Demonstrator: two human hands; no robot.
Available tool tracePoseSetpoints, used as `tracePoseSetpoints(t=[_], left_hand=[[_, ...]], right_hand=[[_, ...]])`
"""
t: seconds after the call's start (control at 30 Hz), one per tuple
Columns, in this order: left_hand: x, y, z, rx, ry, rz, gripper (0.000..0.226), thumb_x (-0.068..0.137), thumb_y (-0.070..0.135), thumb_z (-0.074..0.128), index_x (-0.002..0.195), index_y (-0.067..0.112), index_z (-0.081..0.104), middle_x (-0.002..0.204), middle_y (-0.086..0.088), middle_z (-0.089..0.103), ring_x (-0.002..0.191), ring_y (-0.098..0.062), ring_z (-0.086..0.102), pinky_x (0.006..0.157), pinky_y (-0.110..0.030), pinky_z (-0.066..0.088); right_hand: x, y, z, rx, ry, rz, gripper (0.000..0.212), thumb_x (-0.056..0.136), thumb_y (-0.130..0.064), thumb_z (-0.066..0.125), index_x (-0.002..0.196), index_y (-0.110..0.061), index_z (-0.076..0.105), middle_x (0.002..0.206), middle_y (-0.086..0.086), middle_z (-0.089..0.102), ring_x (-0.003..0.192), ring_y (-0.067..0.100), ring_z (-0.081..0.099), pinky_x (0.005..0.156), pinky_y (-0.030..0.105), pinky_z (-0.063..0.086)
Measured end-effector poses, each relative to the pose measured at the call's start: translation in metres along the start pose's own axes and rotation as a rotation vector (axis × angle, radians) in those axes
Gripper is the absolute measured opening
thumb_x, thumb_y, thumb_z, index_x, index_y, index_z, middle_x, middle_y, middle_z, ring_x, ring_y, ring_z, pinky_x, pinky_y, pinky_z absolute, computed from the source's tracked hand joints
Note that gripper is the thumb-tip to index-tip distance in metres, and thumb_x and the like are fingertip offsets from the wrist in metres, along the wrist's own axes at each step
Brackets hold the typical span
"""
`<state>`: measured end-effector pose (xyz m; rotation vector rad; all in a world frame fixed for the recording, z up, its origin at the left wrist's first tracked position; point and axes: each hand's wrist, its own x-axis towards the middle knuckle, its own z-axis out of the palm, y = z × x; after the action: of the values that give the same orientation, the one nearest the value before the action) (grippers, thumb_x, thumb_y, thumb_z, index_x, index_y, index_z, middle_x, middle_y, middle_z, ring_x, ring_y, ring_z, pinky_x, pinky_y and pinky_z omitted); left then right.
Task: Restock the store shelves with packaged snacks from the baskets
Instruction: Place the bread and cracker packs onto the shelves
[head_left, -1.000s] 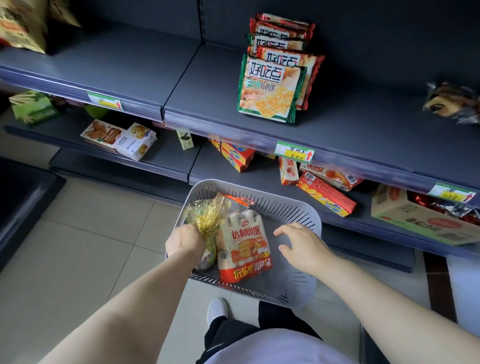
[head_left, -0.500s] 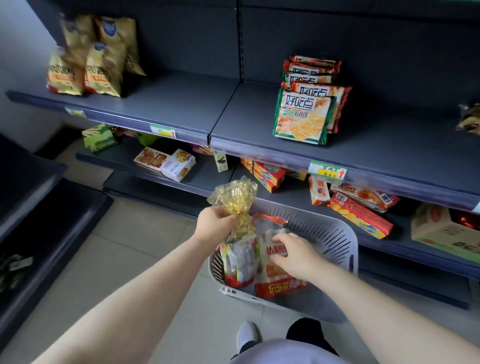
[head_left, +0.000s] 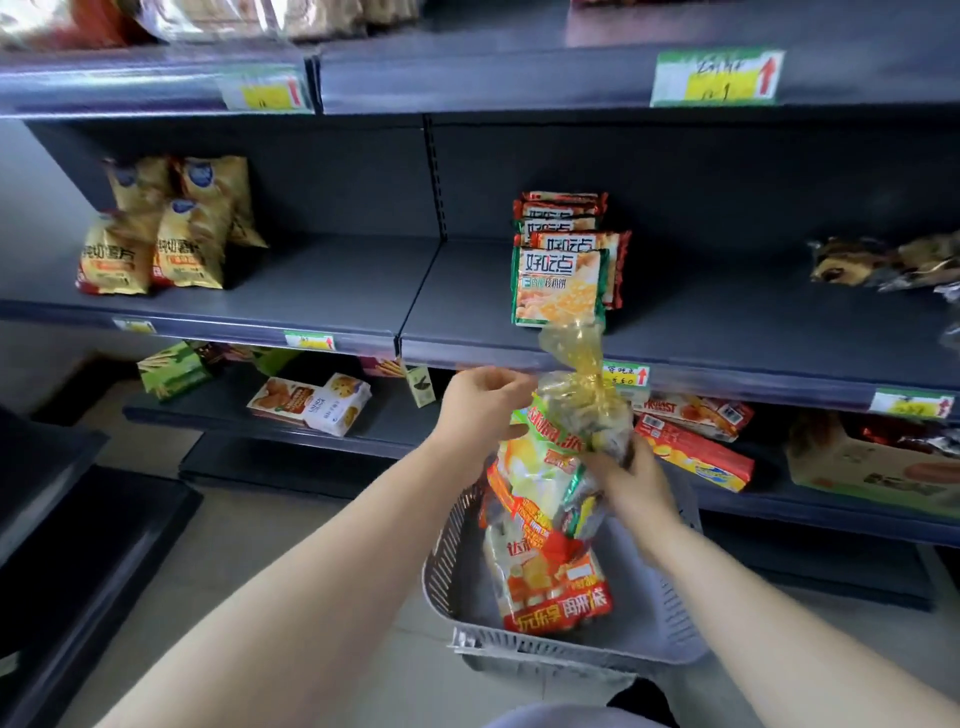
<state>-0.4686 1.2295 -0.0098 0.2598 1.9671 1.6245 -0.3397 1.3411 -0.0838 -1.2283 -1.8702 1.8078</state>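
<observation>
Facing shelves (head_left: 322, 280), held snack packs (head_left: 545, 525) over lower-centre basket (head_left: 576, 652) with left hand (head_left: 480, 410) and right hand (head_left: 631, 480) clamped round them; likely needed bare shelf next.

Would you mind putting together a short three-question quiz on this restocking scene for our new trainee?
1. True or false: the orange snack pack lies flat in the grey basket.
2. Which goods stand on the shelf right behind the gold-topped bag? A) bottled drinks B) green-edged biscuit packs C) canned soup
3. Fill in: the left hand holds the gold-topped bag; the right hand holds the ______ snack pack.
Key: 1 false, it is held upright over the basket; 2 B; 3 orange.
</observation>
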Motion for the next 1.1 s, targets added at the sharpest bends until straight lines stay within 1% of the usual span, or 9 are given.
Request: tracePoseSetpoints(t=[0.13,0.23,0.3,0.4,0.53,0.67,0.83,0.97,1.1], left_hand=[[0.012,0.003,-0.017,0.203,0.126,0.086,0.005,0.091,0.014,0.065,0.090,0.017,0.068,0.087,-0.001,0.068,0.083,-0.018,0.059,0.077,-0.032,0.049],[0.011,0.003,-0.022,0.262,0.068,0.011,0.034,0.087,0.019,0.072,0.118,0.009,0.062,0.114,-0.004,0.067,0.098,-0.021,0.063,0.080,-0.032,0.052],[0.004,0.007,-0.020,0.193,-0.055,-0.061,0.049,0.086,0.024,0.074,0.129,0.009,0.056,0.117,-0.004,0.067,0.090,-0.013,0.068,0.061,-0.022,0.055],[-0.006,0.013,-0.018,0.079,-0.170,-0.142,0.051,0.089,0.022,0.071,0.134,0.009,0.048,0.107,-0.004,0.067,0.063,-0.005,0.070,0.043,-0.018,0.051],[-0.013,0.020,-0.019,0.007,-0.200,-0.160,0.046,0.095,0.027,0.063,0.135,0.011,0.047,0.104,-0.005,0.067,0.062,-0.007,0.070,0.041,-0.019,0.050],[-0.016,0.022,-0.020,0.045,-0.163,-0.120,0.043,0.093,0.036,0.065,0.129,0.015,0.055,0.108,-0.006,0.070,0.080,-0.017,0.071,0.048,-0.023,0.054],[-0.023,0.032,-0.016,0.136,-0.062,0.004,0.040,0.087,0.040,0.071,0.121,0.019,0.061,0.112,-0.001,0.071,0.094,-0.023,0.072,0.085,-0.048,0.059],[-0.031,0.053,-0.004,0.477,0.193,0.369,0.040,0.091,0.033,0.064,0.129,0.023,0.055,0.126,0.007,0.058,0.115,-0.012,0.055,0.096,-0.034,0.047],[-0.054,0.082,0.014,0.522,0.069,0.574,0.039,0.092,0.037,0.063,0.130,0.028,0.058,0.126,0.009,0.057,0.117,-0.010,0.053,0.096,-0.032,0.046]], right_hand=[[0.009,-0.014,-0.020,0.253,0.094,0.106,0.026,0.087,-0.021,0.062,0.112,-0.019,0.059,0.099,0.009,0.068,0.093,0.027,0.063,0.076,0.034,0.048],[0.010,-0.025,-0.029,0.307,0.071,0.097,0.013,0.084,-0.022,0.059,0.097,-0.019,0.060,0.095,0.011,0.068,0.084,0.026,0.059,0.069,0.035,0.040],[0.007,-0.034,-0.030,0.344,0.046,0.078,0.010,0.086,-0.021,0.058,0.095,-0.018,0.058,0.091,0.012,0.064,0.080,0.025,0.054,0.063,0.033,0.035],[0.005,-0.044,-0.030,0.433,-0.014,0.051,0.022,0.086,-0.021,0.058,0.107,-0.014,0.061,0.097,0.017,0.069,0.090,0.031,0.060,0.074,0.037,0.039],[0.003,-0.054,-0.036,0.451,-0.043,0.053,0.025,0.089,-0.017,0.057,0.113,-0.010,0.062,0.108,0.017,0.071,0.106,0.038,0.064,0.100,0.051,0.043],[-0.004,-0.060,-0.041,0.482,-0.070,0.061,0.027,0.092,-0.020,0.055,0.113,-0.006,0.063,0.113,0.019,0.069,0.114,0.039,0.061,0.106,0.055,0.040],[-0.017,-0.083,-0.048,0.545,-0.102,0.041,0.023,0.094,-0.026,0.056,0.108,-0.011,0.066,0.110,0.016,0.072,0.105,0.034,0.067,0.098,0.051,0.048],[-0.031,-0.113,-0.047,0.540,-0.111,-0.082,0.022,0.095,-0.021,0.058,0.110,-0.008,0.065,0.104,0.013,0.073,0.098,0.030,0.069,0.091,0.047,0.053],[-0.050,-0.157,-0.047,0.558,-0.010,-0.217,0.020,0.091,-0.018,0.065,0.110,-0.013,0.060,0.099,0.009,0.073,0.083,0.020,0.072,0.068,0.034,0.056]])
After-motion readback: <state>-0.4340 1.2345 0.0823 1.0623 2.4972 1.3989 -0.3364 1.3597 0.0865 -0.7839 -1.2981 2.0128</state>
